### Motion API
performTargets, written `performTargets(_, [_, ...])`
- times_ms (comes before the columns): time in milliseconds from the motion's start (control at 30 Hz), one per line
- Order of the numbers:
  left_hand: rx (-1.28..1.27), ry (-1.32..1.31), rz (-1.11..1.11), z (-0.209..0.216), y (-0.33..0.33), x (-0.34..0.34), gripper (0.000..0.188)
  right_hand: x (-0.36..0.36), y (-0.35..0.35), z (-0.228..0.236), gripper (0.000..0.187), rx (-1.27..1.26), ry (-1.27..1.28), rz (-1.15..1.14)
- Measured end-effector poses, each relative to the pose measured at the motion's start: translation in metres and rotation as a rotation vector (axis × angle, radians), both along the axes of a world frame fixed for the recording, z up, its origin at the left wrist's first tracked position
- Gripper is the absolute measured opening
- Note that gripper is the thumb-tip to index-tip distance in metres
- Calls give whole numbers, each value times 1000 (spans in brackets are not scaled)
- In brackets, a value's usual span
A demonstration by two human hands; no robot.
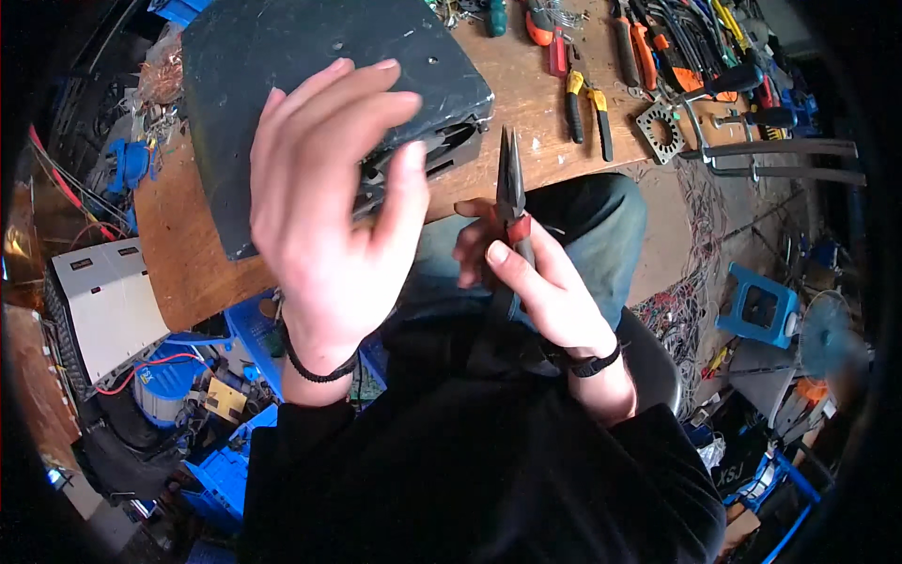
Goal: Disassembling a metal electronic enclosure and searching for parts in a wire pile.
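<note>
Raised in front of a dark metal case [282,56], my left hand [329,197] has its fingers stretched out and nothing in them. The case lies on the wooden table, and its near right corner shows an opening with parts inside, partly hidden by the hand. In my right hand [540,282] I hold a pair of long-nose pliers [510,183], jaws pointing up and away from me. Red shows on the pliers just below the jaws, while the lower handles are dark. The pliers are apart from the case, to the right of its corner.
Yellow-and-black cutters [588,113], orange-handled pliers [644,56] and a square metal plate with a round hole [660,133] lie on the wooden table [526,70]. A clamp [780,160] juts past its right edge. Tangled wires [681,263] and a blue stool [759,305] are on the right.
</note>
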State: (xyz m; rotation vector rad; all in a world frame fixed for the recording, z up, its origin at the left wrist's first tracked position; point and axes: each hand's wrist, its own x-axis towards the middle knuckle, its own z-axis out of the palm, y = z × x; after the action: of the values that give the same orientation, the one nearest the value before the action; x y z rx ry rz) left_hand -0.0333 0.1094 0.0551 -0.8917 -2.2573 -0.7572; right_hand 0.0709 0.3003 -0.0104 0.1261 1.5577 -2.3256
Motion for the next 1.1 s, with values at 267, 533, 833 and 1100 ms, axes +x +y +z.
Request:
performTargets(267, [329,13,223,0,-47,33,32,14,-5,-2,50,-124,21,31])
performTargets(533, [1123,-675,9,-38,-81,34,61,-10,-14,16,51,14,66,6])
performTargets(833, [1416,-1388,-662,-80,-47,35,51,-27,19,18,21,350,146,-466])
performTargets(1100, [1438,-1603,-739,-106,-50,-1,27,-41,13,22,14,668,423,-678])
